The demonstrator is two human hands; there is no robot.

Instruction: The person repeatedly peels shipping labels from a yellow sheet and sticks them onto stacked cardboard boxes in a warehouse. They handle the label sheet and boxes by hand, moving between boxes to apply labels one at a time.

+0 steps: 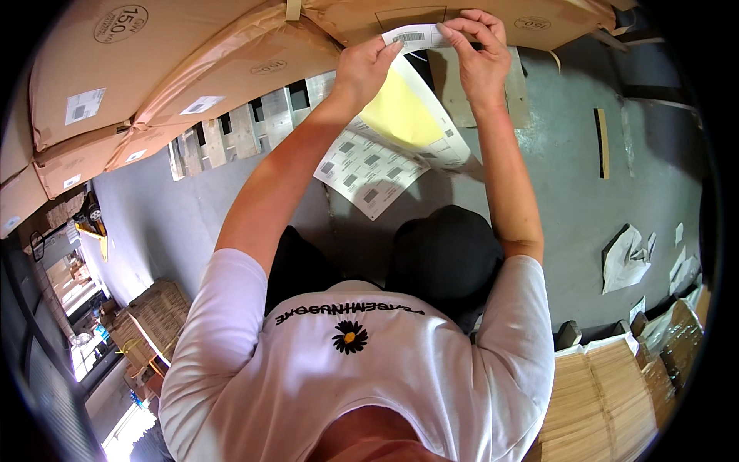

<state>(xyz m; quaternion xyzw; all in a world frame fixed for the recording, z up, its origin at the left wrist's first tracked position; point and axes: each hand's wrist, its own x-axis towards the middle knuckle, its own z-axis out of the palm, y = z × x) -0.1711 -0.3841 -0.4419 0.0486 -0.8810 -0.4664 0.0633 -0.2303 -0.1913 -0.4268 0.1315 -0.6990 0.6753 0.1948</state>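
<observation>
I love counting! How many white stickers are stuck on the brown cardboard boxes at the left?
5 white paper stickers: a large one upper left, one right of it, and three small ones lower left. More may be hidden.

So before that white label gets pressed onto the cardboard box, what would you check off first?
1. Both hands on the label: ok. The left hand and the right hand pinch the white label at opposite ends.
2. Label held flat: not ok, it curls between the fingers.
3. Box face reachable: ok, the cardboard box is right behind the label.
4. Backing fully peeled off: cannot tell.
5. Spare labels at hand: ok, the label sheet and the yellow backing sheet lie below the hands.
</observation>
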